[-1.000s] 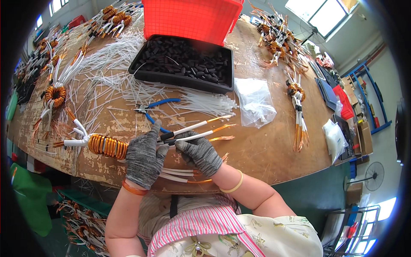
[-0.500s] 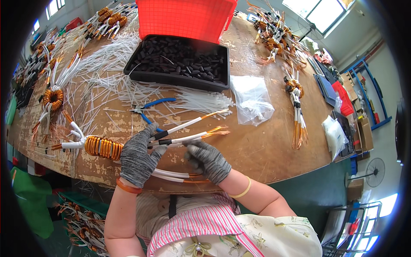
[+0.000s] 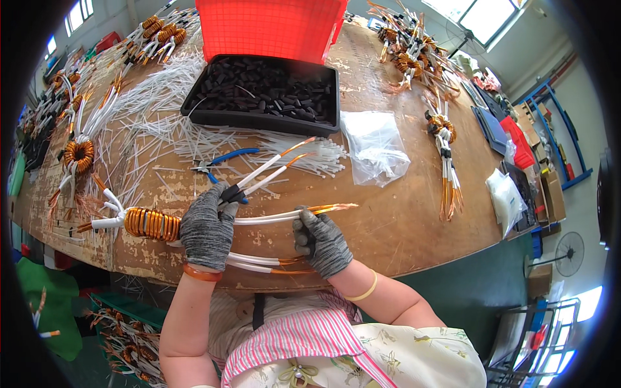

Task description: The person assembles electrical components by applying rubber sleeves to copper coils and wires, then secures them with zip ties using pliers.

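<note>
**Copper coil (image 3: 152, 224) on a scuffed table, both gloved hands on its wires**

So, from the head camera: the coil lies on its side near the front edge of the wooden table (image 3: 394, 220), left of the person's hands. Left hand (image 3: 207, 226), in a grey glove, is wrapped around the wire bunch right beside the coil's right end. Two sleeved wires (image 3: 262, 171) with black sleeves (image 3: 231, 193) stick out past its thumb, angled up and to the right, copper tips bare.

Right hand (image 3: 323, 242), same kind of glove, has fingers curled and looks to be pinching the straight wires (image 3: 265, 219) close to their copper ends. A few lower wires (image 3: 249, 262) run below those, nearer the table edge.

Just behind the left hand there's a pair of blue-handled cutters (image 3: 228, 157), partly under the sleeved wires. Behind that, a black tray (image 3: 259, 123) full of short black tubes (image 3: 265, 94), with a red bin (image 3: 272, 29) at its back. White zip ties (image 3: 310, 154) lie in front of the tray, a clear plastic bag (image 3: 375, 149) to the right of them. One more coil sits off to each side: left coil (image 3: 79, 156) and right coil (image 3: 442, 128).
</note>
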`<state>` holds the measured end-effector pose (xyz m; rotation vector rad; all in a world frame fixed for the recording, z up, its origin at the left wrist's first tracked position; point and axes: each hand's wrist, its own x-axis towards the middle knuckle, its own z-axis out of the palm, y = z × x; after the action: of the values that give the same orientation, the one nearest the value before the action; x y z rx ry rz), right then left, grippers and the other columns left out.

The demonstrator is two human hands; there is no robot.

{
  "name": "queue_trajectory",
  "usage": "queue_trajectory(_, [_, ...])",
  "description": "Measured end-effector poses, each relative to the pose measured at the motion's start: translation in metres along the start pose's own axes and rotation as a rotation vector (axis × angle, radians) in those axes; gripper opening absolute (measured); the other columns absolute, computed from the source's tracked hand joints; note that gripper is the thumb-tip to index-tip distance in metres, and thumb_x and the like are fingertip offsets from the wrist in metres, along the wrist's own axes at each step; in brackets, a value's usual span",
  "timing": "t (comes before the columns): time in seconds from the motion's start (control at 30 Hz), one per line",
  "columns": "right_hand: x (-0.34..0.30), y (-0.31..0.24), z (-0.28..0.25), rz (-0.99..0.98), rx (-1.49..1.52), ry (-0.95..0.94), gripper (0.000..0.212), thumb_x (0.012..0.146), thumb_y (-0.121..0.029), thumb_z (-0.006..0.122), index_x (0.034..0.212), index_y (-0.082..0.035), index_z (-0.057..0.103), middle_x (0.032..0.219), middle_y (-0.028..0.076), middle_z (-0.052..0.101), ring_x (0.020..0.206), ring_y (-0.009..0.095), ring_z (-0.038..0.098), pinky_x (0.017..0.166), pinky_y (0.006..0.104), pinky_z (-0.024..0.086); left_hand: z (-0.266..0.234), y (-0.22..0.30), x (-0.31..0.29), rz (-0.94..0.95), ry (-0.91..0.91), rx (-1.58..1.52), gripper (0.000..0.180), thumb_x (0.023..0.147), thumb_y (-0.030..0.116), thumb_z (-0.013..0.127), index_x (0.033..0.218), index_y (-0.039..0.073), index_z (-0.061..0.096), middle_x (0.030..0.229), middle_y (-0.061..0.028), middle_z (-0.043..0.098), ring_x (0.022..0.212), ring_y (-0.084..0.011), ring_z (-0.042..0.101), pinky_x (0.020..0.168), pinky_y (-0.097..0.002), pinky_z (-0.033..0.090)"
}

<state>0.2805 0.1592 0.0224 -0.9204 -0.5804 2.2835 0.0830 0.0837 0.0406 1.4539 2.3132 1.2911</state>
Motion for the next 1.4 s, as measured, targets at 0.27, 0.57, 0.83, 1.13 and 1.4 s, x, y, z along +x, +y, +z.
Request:
queue_trajectory(0.27, [-0.007,-0.011,-0.009,0.07,-0.172,0.037,0.023,0.089,-0.032,0.057,0.086,-0.009,0.056,0.069,0.0,0.057,0.051,0.007,0.048,0.039,0.0202,0.037,-0.029,0.023,-0.024,0.466,0.197,0.084,0.032,0.08,0.013,0.062,0.111,0.005,0.057,0.092,-0.0096,0.061,0.085,-0.0306,0.057,0.086,-0.0408,0.041])
queue_trajectory(0.57, [-0.038,-0.01,0.015,-0.246,-0.362,-0.023,0.028,0.09,-0.032,0.055,0.103,-0.008,0.059,0.071,-0.002,0.057,0.053,0.006,0.049,0.046,0.0186,0.04,-0.001,0.058,-0.025,0.6,-0.068,0.028,0.023,0.08,0.012,0.062,0.102,0.006,0.061,0.091,-0.009,0.061,0.084,-0.0256,0.058,0.081,-0.0406,0.042])
queue_trajectory(0.83, [-0.034,-0.043,-0.009,-0.486,-0.232,0.107,0.022,0.089,-0.031,0.057,0.094,-0.01,0.063,0.069,-0.002,0.058,0.053,0.004,0.049,0.045,0.0168,0.037,0.024,0.041,-0.016,0.538,-0.073,-0.139,0.019,0.074,-0.002,0.066,0.091,0.005,0.065,0.081,-0.0096,0.062,0.078,-0.027,0.059,0.073,-0.0353,0.046])
queue_trajectory(1.13, [-0.035,-0.066,-0.023,-0.307,-0.137,-0.155,0.023,0.089,-0.03,0.057,0.097,-0.008,0.059,0.073,-0.002,0.055,0.052,0.005,0.048,0.043,0.0173,0.036,0.04,0.093,-0.008,0.654,-0.101,-0.237,0.023,0.074,0.001,0.066,0.097,0.004,0.062,0.091,-0.0104,0.064,0.081,-0.0245,0.062,0.074,-0.033,0.049])
queue_trajectory(1.4, [-0.034,-0.072,-0.035,-0.353,-0.094,-0.143,0.023,0.088,-0.029,0.058,0.095,-0.007,0.058,0.071,-0.002,0.054,0.051,0.006,0.047,0.043,0.018,0.036,0.059,0.098,-0.004,0.672,-0.152,-0.254,0.024,0.072,0.0,0.066,0.095,0.004,0.063,0.087,-0.0097,0.064,0.075,-0.0235,0.063,0.071,-0.0329,0.05])
